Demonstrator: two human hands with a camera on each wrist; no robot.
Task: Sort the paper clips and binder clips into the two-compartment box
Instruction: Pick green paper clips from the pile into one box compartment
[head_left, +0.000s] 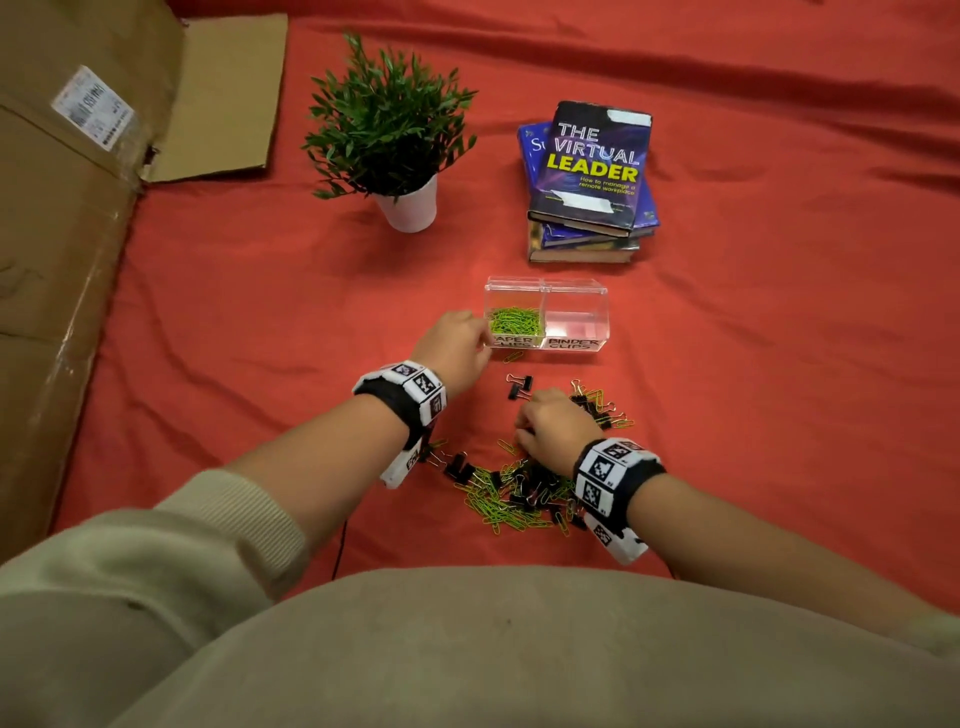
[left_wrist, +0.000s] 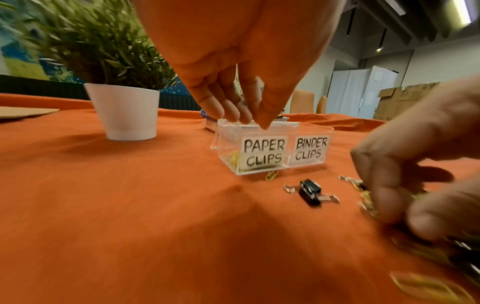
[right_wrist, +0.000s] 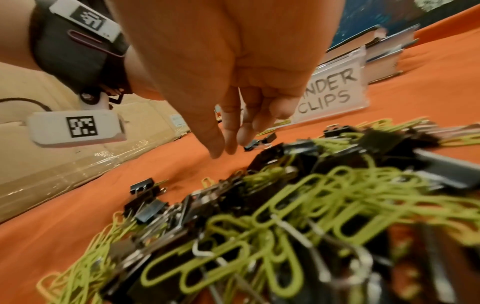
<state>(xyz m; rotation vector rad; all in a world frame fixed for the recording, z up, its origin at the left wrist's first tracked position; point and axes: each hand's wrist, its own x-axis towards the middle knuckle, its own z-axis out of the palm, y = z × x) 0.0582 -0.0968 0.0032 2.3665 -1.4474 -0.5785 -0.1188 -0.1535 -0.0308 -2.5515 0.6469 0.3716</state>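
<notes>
The clear two-compartment box (head_left: 546, 285) stands on the red cloth, labelled PAPER CLIPS on the left and BINDER CLIPS on the right. Green paper clips (head_left: 515, 319) fill the left compartment; the right one looks empty. My left hand (head_left: 480, 332) hangs over the paper-clip compartment (left_wrist: 228, 144), fingertips (left_wrist: 263, 124) pointing down at its rim, nothing seen in them. My right hand (head_left: 522, 423) hovers over the mixed pile of green paper clips and black binder clips (head_left: 524, 493). Its fingers (right_wrist: 230, 148) point down near the cloth, holding nothing visible.
Two black binder clips (head_left: 519, 387) and one loose paper clip (head_left: 513, 357) lie between pile and box. A potted plant (head_left: 389, 130) and a stack of books (head_left: 592, 176) stand behind the box. A large cardboard box (head_left: 67, 208) lines the left side.
</notes>
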